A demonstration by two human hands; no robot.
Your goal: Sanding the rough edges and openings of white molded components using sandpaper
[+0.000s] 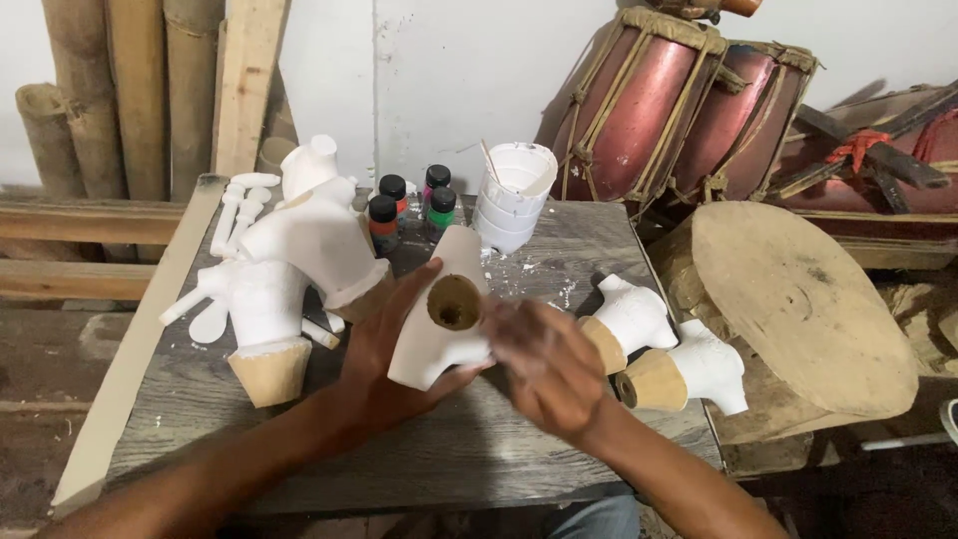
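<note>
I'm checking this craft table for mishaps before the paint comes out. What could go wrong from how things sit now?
1. The white hollow figure is held above the table mainly by the left hand; the right hand is blurred, so a slip could chip it.
2. Two white pieces lie close to the table's right edge and might roll off.
3. The small paint bottles stand just behind the figure, so an elbow or the figure could topple them.

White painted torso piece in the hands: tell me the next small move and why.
Probably steady the white painted torso-shaped piece and turn its open brown end upward. The left hand cradles it from below, while the right hand is blurred beside its round brown opening, so its grip is unclear. The small paint bottles stand behind, capped.
</note>
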